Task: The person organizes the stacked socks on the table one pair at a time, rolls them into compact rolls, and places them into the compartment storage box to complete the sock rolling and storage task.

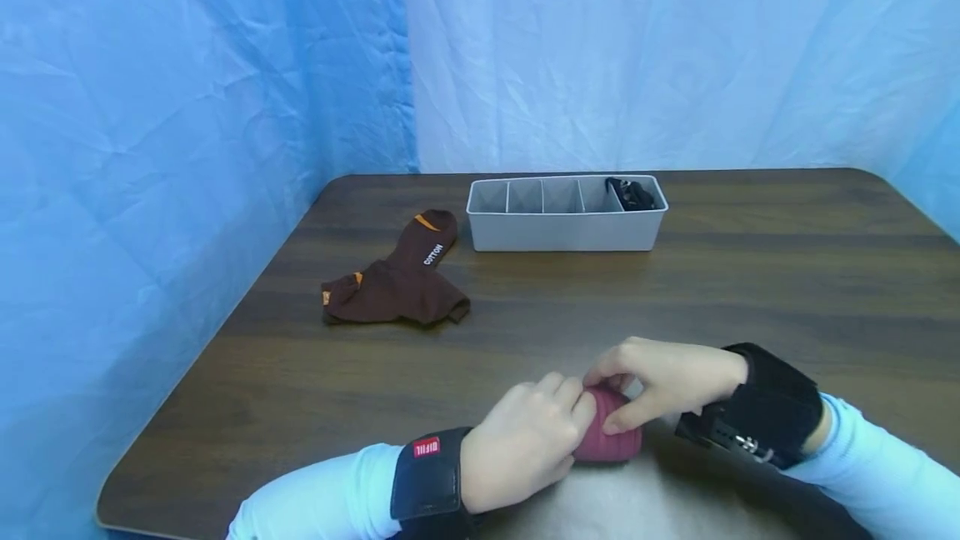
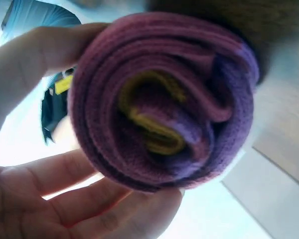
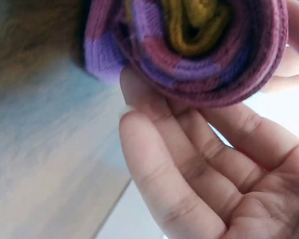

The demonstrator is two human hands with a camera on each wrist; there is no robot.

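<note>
A rolled-up pair of maroon socks point(image 1: 611, 440) is held between both hands at the front of the table. My left hand point(image 1: 527, 438) grips its left end, thumb and fingers curled around it. From the other side, my right hand point(image 1: 663, 377) holds the roll with its thumb on the near face and fingers over the top. In the left wrist view the end of the sock roll point(image 2: 97, 119) shows spiral layers with purple patches and a mustard strip inside. Similar layers of the roll point(image 3: 259, 64) appear in the right wrist view, fingers beneath.
Brown socks point(image 1: 397, 294) marked "COTTON" lie loosely spread at left on the wooden table point(image 1: 300, 382). Behind stands a grey divided box point(image 1: 562, 233), with a dark bundle point(image 1: 634, 195) in its rightmost compartment. Blue and white sheets hang around the table's left and far edges.
</note>
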